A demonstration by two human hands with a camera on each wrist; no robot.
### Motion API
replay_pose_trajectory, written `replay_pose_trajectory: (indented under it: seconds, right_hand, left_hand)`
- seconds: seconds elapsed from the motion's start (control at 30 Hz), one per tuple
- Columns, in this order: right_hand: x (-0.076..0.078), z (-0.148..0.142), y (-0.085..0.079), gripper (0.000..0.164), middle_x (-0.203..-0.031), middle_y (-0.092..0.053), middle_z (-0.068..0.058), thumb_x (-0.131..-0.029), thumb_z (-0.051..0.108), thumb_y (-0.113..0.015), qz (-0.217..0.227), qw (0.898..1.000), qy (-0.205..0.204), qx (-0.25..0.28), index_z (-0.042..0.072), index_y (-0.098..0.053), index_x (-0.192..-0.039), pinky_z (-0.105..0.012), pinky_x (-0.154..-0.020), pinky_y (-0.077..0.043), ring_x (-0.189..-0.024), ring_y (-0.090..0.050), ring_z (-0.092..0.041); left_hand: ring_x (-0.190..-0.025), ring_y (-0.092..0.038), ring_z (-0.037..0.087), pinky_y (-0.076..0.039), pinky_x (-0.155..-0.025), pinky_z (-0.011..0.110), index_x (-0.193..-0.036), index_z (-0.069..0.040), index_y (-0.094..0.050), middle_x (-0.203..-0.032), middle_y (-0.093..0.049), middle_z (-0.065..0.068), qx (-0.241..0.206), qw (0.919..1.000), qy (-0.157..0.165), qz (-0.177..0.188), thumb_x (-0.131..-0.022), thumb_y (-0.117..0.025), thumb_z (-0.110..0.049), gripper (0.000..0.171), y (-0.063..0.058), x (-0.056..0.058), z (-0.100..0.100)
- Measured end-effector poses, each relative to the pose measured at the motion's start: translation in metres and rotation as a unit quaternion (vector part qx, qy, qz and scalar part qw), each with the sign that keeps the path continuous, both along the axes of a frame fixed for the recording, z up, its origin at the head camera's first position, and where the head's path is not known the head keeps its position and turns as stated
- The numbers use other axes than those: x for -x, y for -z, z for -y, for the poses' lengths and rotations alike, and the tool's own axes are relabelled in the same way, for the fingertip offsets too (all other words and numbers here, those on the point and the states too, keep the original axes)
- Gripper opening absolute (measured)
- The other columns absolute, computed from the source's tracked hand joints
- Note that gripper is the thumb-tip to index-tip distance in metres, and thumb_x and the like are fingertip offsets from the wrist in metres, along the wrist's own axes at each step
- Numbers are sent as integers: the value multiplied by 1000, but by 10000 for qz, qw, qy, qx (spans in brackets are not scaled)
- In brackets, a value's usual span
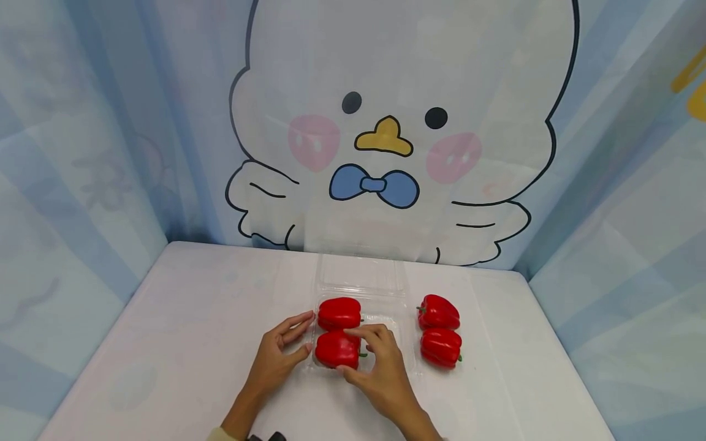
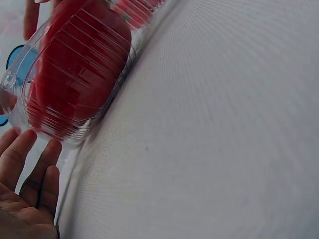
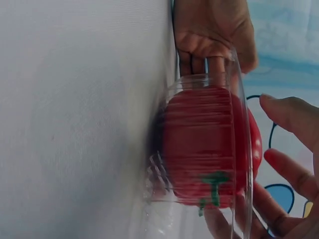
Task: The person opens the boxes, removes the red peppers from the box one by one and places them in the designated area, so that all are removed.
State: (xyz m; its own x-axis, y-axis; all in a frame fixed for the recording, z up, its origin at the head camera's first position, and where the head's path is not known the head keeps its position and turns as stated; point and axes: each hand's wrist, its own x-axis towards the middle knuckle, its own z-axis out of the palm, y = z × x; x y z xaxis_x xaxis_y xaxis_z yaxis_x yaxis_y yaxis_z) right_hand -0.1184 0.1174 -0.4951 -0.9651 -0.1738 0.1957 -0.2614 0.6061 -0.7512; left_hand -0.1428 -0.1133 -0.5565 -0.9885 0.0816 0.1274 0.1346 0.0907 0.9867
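Two red bell peppers lie in a clear plastic clamshell box (image 1: pixel 386 306) whose lid (image 1: pixel 361 274) is folded back. The far pepper (image 1: pixel 339 313) and the near pepper (image 1: pixel 337 350) fill its left side, stems to the right. My left hand (image 1: pixel 276 355) is at the box's left wall, its fingertips at the rim in the left wrist view. My right hand (image 1: pixel 380 367) hovers around the near pepper, thumb by its near side and forefinger over its far side. In the right wrist view the thumb (image 3: pixel 289 117) stands apart from the pepper (image 3: pixel 204 144).
Outside the box, to its right, two more red bell peppers lie on the white table: one farther back (image 1: pixel 438 312), one nearer (image 1: pixel 441 348). A curtain with a cartoon bird (image 1: pixel 386 73) hangs behind the table, and printed curtains stand at both sides.
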Motion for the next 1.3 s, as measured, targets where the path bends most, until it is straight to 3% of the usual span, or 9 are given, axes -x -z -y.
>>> replay_pose_trajectory:
  seconds: [0.27, 0.8, 1.3]
  right_hand:
    - [4, 8, 4, 60, -123, -61, 7, -73, 18, -99, -171, 9998, 3, -108, 26, -74, -128, -33, -88, -62, -117, -51, -13]
    - [14, 7, 6, 59, -121, -61, 0, -74, 26, -98, 256, 9994, -7, -253, 26, -75, -128, -28, -82, -62, -116, -49, -16]
    - [16, 3, 2, 57, -120, -61, -1, -74, 28, -99, 476, 9987, 118, 162, 30, -75, -126, -21, -83, -61, -115, -59, -21]
  left_hand:
    - [-147, -54, 27, -40, -112, 10, -150, -13, -59, -152, -63, 7, -50, 9999, 99, -91, -94, -78, -11, 59, 1, 1, 2]
    - [-148, -53, 25, -39, -113, 10, -149, -14, -60, -150, -64, 6, -21, 10000, 72, -38, -94, -77, -7, 58, 0, 1, 1]
    - [-149, -53, 25, -38, -113, 10, -149, -16, -61, -149, -65, 5, -12, 10000, 54, -38, -94, -78, -10, 58, 2, 1, 1]
